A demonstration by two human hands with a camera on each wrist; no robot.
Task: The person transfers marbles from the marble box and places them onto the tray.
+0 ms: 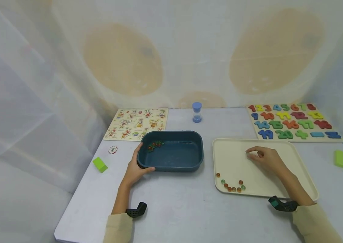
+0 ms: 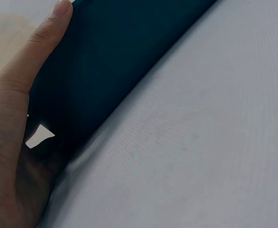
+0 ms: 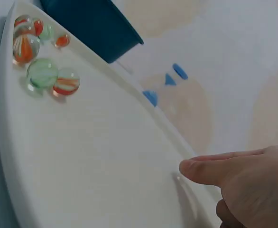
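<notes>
My left hand (image 1: 135, 170) grips the left end of a dark teal plastic basin (image 1: 171, 168), thumb along the front wall and fingers at the left side. In the left wrist view, the thumb (image 2: 34, 47) lies against the basin's wall. Several marbles (image 1: 155, 145) lie in its far left corner. My right hand (image 1: 267, 158) is over the cream tray (image 1: 274, 182), thumb and index fingertips pinching a small clear marble, mostly hidden by the fingers. Orange and green glass marbles (image 3: 42, 72) lie along the tray's near left corner.
Behind the basin stands a blue sand timer (image 1: 196, 112). A picture board (image 1: 138, 124) lies back left, a number puzzle (image 1: 293, 121) back right. Green blocks lie at the left (image 1: 100, 164) and right (image 1: 341, 159). A round chip (image 1: 112, 150) lies left of the basin.
</notes>
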